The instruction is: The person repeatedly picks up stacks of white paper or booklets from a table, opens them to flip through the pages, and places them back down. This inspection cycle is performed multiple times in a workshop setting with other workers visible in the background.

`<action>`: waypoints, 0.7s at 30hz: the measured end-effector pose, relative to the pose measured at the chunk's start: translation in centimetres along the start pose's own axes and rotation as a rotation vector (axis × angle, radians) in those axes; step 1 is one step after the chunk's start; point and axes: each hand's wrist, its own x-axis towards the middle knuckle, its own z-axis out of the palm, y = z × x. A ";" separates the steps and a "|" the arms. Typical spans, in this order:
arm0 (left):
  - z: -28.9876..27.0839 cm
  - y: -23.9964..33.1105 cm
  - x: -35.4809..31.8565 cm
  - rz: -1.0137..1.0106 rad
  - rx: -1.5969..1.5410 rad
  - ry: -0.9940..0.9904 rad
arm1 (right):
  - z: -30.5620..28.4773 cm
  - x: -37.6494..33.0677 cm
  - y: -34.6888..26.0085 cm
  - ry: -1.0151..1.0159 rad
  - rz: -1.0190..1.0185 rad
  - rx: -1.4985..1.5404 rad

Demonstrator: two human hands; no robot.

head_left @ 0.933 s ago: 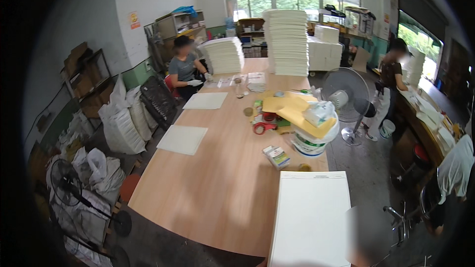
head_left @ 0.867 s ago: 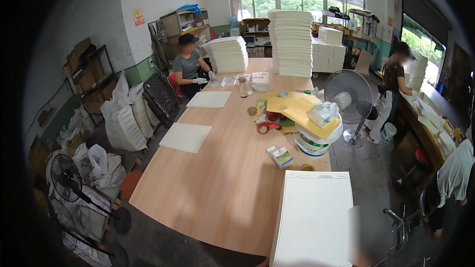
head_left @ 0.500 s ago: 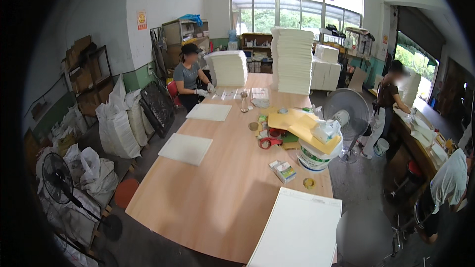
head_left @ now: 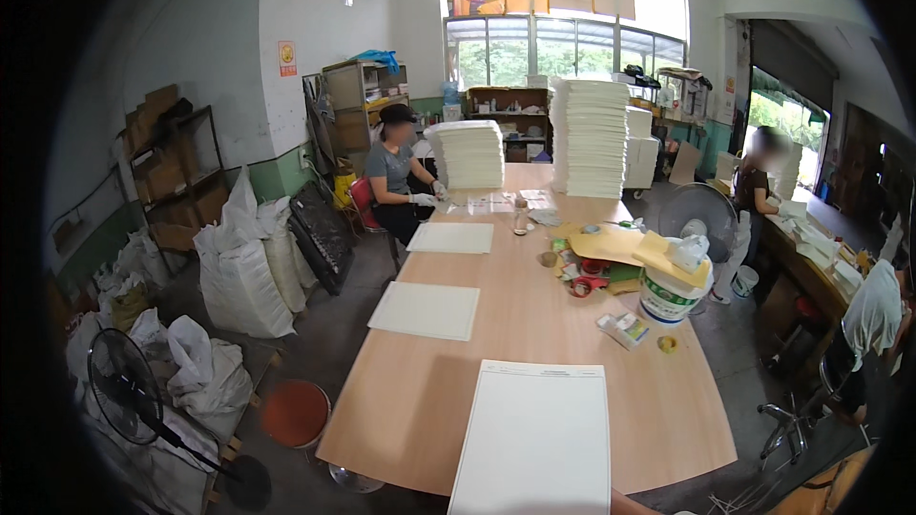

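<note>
A white sheet stack or pad (head_left: 534, 439) with faint print along its far edge lies at the near edge of the wooden table (head_left: 410, 410). Just beside its lower right edge, a small patch of my right hand or forearm (head_left: 628, 505) shows at the bottom of the picture. The fingers are hidden, so I cannot see whether they grip the pad. My left hand is out of view. Farther up the table's left side lie two more white pads, the nearer one (head_left: 425, 311) and the farther one (head_left: 450, 237).
A bucket (head_left: 673, 298), yellow tape roll (head_left: 667, 344), small box (head_left: 623, 330) and red tape dispenser (head_left: 584, 284) stand at the right. Tall paper stacks (head_left: 590, 138) rise at the far end. A gloved co-worker (head_left: 393, 176) sits far left. A red stool (head_left: 294, 414) stands near left.
My view has swung to the right. The near pad has shifted left relative to the tape roll and bucket. A bit of my right hand or forearm has come into sight beside it.
</note>
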 end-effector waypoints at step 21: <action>-28.7 -0.6 0.5 -0.020 0.103 0.246 | 32.9 12.6 18.0 -0.022 0.099 0.039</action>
